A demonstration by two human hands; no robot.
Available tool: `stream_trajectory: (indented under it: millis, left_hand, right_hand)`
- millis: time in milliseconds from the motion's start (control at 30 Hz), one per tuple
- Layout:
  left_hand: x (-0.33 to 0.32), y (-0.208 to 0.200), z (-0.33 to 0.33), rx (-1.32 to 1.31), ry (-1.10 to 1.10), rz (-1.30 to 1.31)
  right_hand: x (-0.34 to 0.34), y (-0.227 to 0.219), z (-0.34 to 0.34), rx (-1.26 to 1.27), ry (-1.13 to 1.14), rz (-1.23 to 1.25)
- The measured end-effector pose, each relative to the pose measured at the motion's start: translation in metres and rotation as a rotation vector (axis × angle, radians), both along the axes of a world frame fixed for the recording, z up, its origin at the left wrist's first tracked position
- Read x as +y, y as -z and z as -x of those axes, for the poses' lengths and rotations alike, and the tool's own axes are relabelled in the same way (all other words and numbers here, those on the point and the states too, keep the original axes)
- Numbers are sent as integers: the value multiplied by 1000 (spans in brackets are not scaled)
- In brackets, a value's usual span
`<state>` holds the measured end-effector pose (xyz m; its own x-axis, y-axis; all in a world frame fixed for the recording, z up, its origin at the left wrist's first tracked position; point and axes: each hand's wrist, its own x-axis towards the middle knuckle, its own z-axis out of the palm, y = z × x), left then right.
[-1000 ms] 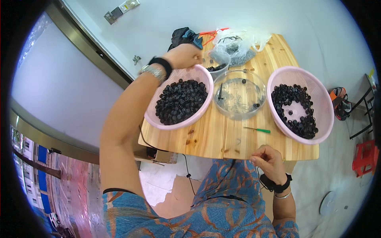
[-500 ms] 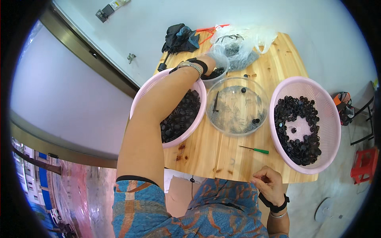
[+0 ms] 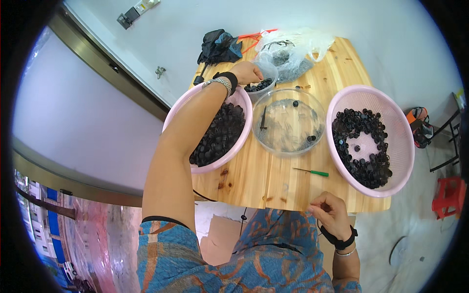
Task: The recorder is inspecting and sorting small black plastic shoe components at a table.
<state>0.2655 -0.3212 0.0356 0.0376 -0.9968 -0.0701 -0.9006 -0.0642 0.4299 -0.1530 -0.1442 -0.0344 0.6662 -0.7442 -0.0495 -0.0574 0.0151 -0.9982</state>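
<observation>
Pulling up a bit, the L hand is now by the rim of the clear tub; half a sec ago it was deeper in. Means the reach-in's prob past its lowest pt imo, and more of the small black caps in there show now. Its fingers are curled narrow, can't tell if they've got anything. R hand hasn't rly budged: thumb n finger pinched close by the table edge (anything in there's too tiny to make out). L forearm's over the left pink basket, clear dish is just beside the tub, green screwdriver lies btwn dish and R hand.
</observation>
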Motion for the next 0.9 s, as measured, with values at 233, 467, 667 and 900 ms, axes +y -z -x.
stream_trajectory:
  millis: [233,467,667,900]
  left_hand:
    - [12,-5,0,63,-31,67]
    - [33,-19,10,79,-135,318]
    - [32,-11,10,-186,-261,405]
    - [28,-15,13,-331,-260,315]
  right_hand:
    - [2,-52,-8,141,-42,478]
    - [-27,-132,-51,252,-69,919]
    - [-73,-151,-107,508,-177,1224]
    - [-127,-126,-166,824,-187,1342]
